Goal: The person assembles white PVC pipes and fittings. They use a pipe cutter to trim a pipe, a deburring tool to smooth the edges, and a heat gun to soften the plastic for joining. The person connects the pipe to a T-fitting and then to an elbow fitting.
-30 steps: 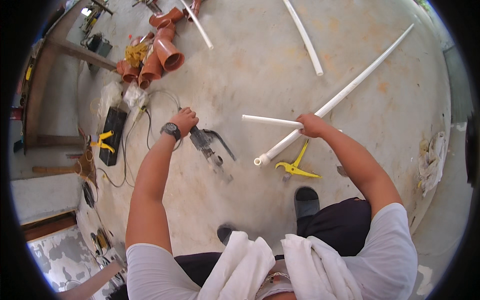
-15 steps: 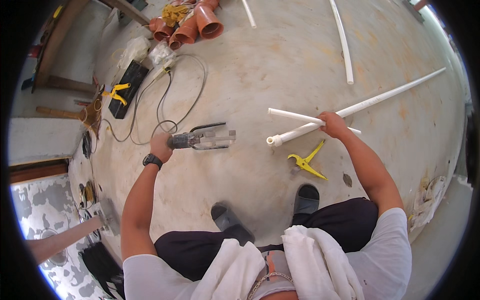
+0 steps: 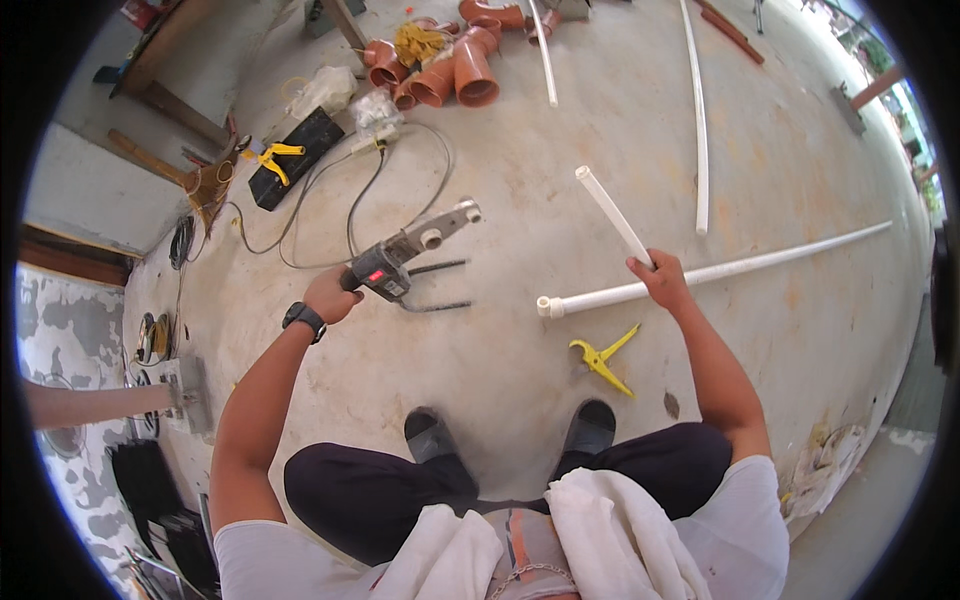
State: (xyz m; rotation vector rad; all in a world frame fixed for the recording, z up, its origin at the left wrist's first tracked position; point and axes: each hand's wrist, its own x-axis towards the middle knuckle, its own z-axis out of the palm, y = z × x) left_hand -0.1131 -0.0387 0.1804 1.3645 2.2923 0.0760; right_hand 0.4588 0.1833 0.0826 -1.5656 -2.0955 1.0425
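Note:
My left hand (image 3: pixel 330 294) is wrapped round the handle of a pipe welding iron (image 3: pixel 385 270). Its flat heating plate with round sockets points up to the right, and two dark prongs extend below it. In my right hand (image 3: pixel 662 280) is a short white plastic pipe (image 3: pixel 612 213), tilted with its far end up and to the left. Behind that hand a long white pipe (image 3: pixel 680 276) lies on the floor, a fitting (image 3: pixel 549 306) on its near left end. A yellow pipe cutter (image 3: pixel 603 364) rests on the floor between my feet and the long pipe.
Orange pipe fittings (image 3: pixel 474 76) are heaped at the far left. A black case (image 3: pixel 296 158) with a yellow tool (image 3: pixel 273 160) on it stands left, near looping cables (image 3: pixel 362 205). More white pipes (image 3: pixel 700 130) lie farther off. A wooden post (image 3: pixel 100 401) crosses at the left.
The welding iron has turned, its plate now raised to the upper right. My right hand has lifted the short pipe off the long one and tilted it more upright. The view has shifted.

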